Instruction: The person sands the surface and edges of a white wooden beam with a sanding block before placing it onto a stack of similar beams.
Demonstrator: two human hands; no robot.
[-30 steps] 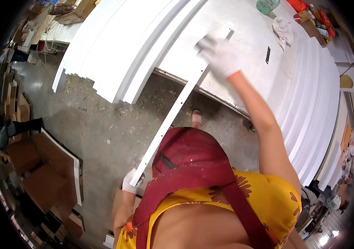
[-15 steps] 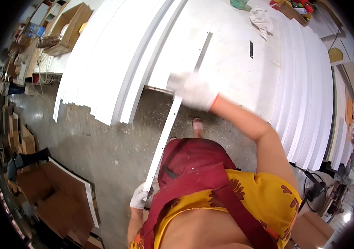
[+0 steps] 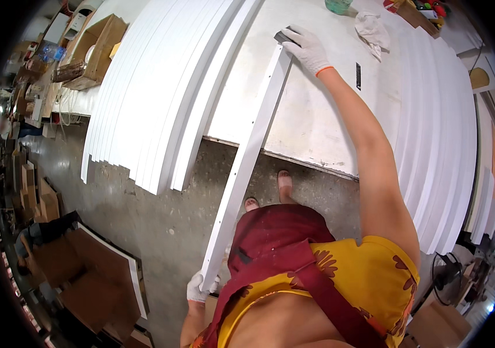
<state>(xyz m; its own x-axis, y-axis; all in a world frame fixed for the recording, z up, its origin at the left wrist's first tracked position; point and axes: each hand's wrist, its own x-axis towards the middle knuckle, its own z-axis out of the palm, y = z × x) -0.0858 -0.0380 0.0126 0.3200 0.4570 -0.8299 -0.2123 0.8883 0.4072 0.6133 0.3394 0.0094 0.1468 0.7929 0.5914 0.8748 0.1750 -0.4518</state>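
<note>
A long white strip with small holes along one side runs slantwise from my body out over the white worktable. Its near end is gripped by my left hand, in a white glove, beside my red apron. At the strip's far end, my gloved right hand has its fingers closed over a small dark grey block, which sits against the strip's tip. The kind of block is hard to tell, since fingers cover part of it.
Long white strips lie side by side on the left, overhanging the table's near edge; more strips lie on the right. A white rag, a green container and a black strip rest on the table. A wooden box stands far left.
My right hand, blurred over the strip's middle before, has moved away from me to its far end. The strip now shows a wider face. My left hand still holds the near end.
</note>
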